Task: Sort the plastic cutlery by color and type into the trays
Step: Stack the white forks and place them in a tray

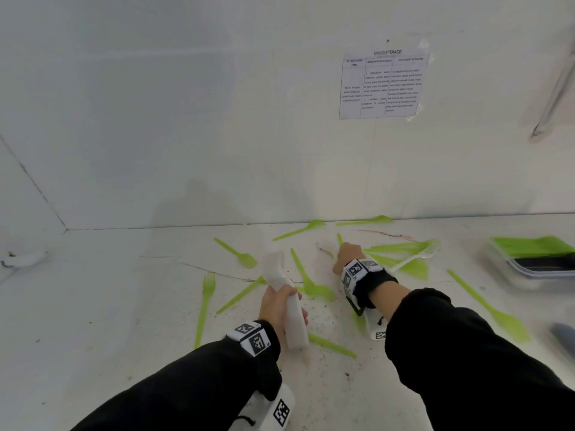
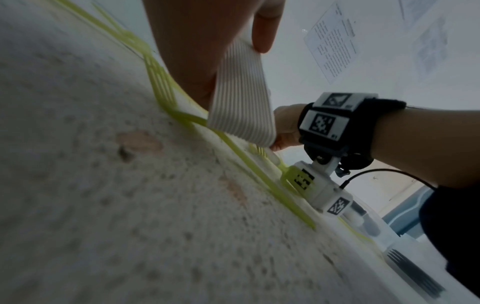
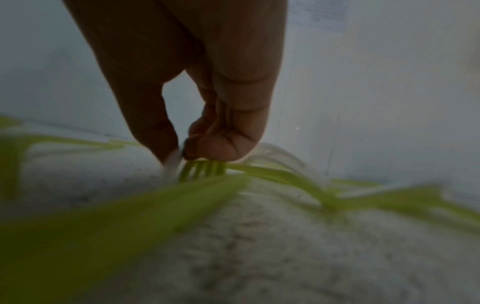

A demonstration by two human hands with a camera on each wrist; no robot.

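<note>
- White walls enclose a speckled, scuffed white surface [image 1: 130,306]; a printed sheet [image 1: 382,85] is taped to the back wall.
- At the right edge of the surface sits a clear tray [image 1: 535,259], blurred, with green cutlery stacked in it and something dark below that.
- Green plastic cutlery [image 1: 306,279] lies scattered across the middle of the surface: a fork [image 1: 203,306] well to the left, spoons toward the back wall, more pieces to the right.
- The left hand [image 1: 277,306] is curled around a thick stack of white cutlery [image 1: 291,312], held above the surface with the handle ends toward the person; the left wrist view shows those ends as a ribbed white block [image 2: 241,98].
- The right hand [image 1: 348,255] reaches down farther back, thumb and fingertips [image 3: 221,146] pinching a white piece [image 3: 172,162] just beside the tines of a green fork [image 3: 202,168] on the surface; its type is too blurred to tell.
- One white fork [image 1: 417,256] lies among the green pieces just right of that hand.
</note>
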